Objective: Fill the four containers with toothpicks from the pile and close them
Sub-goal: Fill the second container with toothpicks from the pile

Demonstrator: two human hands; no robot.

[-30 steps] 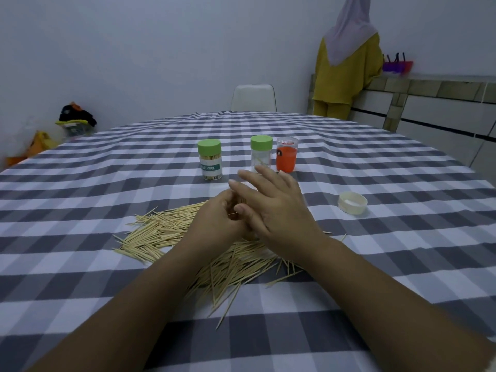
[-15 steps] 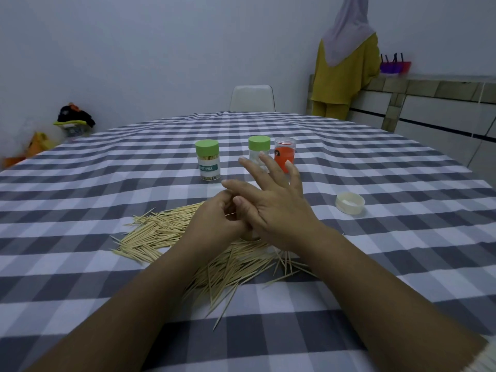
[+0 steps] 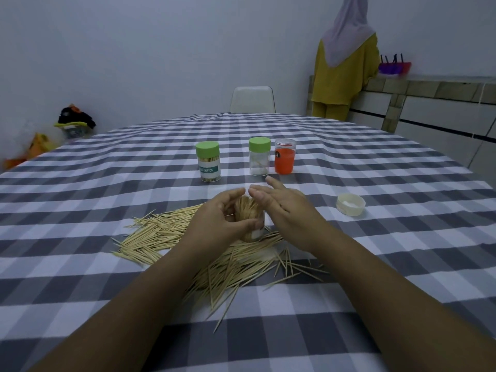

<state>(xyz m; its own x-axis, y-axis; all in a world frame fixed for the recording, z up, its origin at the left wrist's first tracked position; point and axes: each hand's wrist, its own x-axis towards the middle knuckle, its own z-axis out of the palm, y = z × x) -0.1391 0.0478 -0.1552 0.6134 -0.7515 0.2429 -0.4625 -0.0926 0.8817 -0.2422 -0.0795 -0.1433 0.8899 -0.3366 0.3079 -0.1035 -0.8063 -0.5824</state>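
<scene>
Left hand [image 3: 218, 218]: curled around the open clear plastic toothpick container [image 3: 249, 221], thumb across its near side, fingers round its far side.
Right hand [image 3: 284, 208]: just right of that container, fingers straight and relaxed, fingertips by its rim.
Forearms: both bare, converging on the container from the near edge.

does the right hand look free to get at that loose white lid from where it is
Probably yes. The right hand is open and holds nothing, and the lid lies open side up on bare tablecloth just to its right, with nothing between them. The left hand holds the container.
</scene>
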